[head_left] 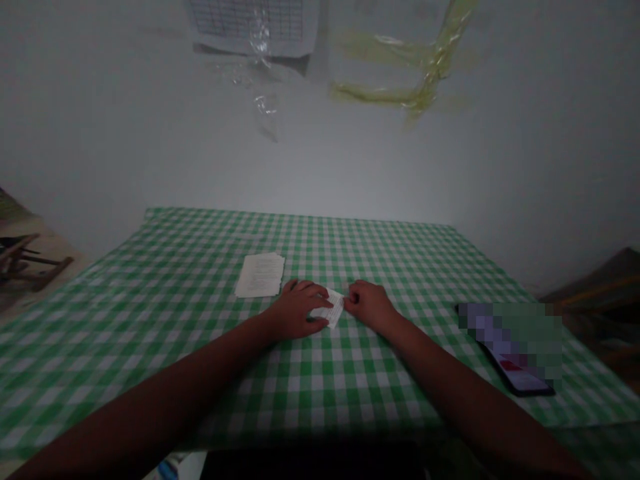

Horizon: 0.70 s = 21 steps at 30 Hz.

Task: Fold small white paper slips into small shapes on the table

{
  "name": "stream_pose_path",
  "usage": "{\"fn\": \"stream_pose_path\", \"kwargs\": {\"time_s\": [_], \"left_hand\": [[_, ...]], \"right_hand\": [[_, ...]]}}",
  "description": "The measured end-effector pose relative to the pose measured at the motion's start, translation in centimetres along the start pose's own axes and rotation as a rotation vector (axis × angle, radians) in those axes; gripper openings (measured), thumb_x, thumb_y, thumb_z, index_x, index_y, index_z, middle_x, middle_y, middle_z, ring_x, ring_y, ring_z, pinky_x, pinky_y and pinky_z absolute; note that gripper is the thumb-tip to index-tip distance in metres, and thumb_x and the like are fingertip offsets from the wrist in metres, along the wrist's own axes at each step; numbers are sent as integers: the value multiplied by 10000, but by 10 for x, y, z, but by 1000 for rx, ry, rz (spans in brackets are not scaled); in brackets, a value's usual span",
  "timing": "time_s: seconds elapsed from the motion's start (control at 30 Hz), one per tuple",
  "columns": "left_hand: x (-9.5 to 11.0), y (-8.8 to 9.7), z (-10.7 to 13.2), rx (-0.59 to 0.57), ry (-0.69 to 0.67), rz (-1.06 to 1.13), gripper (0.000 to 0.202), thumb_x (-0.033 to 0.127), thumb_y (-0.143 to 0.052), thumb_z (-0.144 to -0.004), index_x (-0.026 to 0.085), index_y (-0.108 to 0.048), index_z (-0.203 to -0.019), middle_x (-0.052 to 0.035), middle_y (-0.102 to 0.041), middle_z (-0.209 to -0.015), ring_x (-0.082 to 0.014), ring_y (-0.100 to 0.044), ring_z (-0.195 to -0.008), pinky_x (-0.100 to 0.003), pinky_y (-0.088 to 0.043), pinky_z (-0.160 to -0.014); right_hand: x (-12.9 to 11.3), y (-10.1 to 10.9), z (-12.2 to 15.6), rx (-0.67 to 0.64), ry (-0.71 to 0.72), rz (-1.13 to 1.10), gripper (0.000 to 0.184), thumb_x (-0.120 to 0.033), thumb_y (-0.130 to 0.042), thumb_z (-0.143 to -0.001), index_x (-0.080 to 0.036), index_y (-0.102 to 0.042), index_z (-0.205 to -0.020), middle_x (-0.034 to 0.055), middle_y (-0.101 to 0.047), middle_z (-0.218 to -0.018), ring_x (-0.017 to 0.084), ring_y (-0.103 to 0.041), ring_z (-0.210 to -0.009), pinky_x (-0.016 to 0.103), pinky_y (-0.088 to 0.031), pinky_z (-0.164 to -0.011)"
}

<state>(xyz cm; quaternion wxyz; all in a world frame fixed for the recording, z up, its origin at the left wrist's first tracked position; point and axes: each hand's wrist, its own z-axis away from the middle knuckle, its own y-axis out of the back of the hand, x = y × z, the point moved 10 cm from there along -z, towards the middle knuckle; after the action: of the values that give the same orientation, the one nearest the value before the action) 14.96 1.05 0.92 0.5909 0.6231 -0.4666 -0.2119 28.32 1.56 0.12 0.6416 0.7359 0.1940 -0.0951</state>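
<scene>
A small white piece of paper [334,313] with printed lines lies on the checked tablecloth, turned at an angle. My left hand [300,310] rests over its left part, fingers spread and pressing it down, so that part is hidden. At the paper's right edge, my right hand [371,305] has its fingers curled in a pinch on the corner. Just beyond my left hand sits a stack of printed paper sheets [261,275], its edges slightly uneven.
A green and white checked tablecloth [200,253] covers the table, which meets a white wall [310,167]. To the right lies a phone [530,381], partly blurred out. Taped paper [255,27] hangs on the wall. Wooden furniture [30,260] stands at far left.
</scene>
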Motion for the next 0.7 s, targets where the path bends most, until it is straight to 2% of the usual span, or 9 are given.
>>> {"fn": "stream_pose_path", "kwargs": {"time_s": [0.07, 0.23, 0.3, 0.47, 0.7], "left_hand": [[-1, -1, 0, 2, 1, -3, 358, 427, -654, -834, 311, -660, -1173, -26, -613, -1296, -275, -493, -1217, -495, -270, -1064], [-1, -1, 1, 4, -1, -6, 370, 424, -644, -844, 340, -648, -1205, -17, -606, -1305, -276, -481, -1222, -484, -276, -1054], [0, -1, 1, 1, 1, -12, 365, 420, -645, -845, 341, -649, -1201, -13, -606, -1307, -275, -478, -1224, -479, -281, -1046], [0, 0, 0, -10, 11, -11, 352, 424, -651, -837, 323, -664, -1174, -21, -612, -1302, -278, -482, -1216, -483, -280, -1046], [0, 0, 0, -5, 7, -10, 350, 412, -651, -835, 333, -662, -1177, -13, -613, -1299, -278, -482, -1212, -488, -281, -1040]], "right_hand": [[-2, 1, 1, -7, 2, 1, 184, -229, -641, -807, -178, -551, -656, -25, -537, -711, 121, -480, -680, 262, -295, -658], [-34, -10, 21, -92, 161, -41, 194, -248, -682, -777, -180, -561, -641, -32, -547, -683, 119, -483, -670, 270, -277, -660], [-35, -11, 22, -97, 167, -40, 203, -253, -694, -765, -179, -558, -633, -33, -545, -680, 117, -480, -667, 270, -269, -654], [-13, -4, 11, -49, 70, -23, 218, -263, -670, -794, -176, -547, -636, -28, -538, -685, 109, -468, -633, 265, -270, -632], [-35, -11, 22, -99, 175, -32, 223, -280, -721, -740, -183, -559, -622, -42, -541, -647, 114, -472, -635, 280, -269, -653]]}}
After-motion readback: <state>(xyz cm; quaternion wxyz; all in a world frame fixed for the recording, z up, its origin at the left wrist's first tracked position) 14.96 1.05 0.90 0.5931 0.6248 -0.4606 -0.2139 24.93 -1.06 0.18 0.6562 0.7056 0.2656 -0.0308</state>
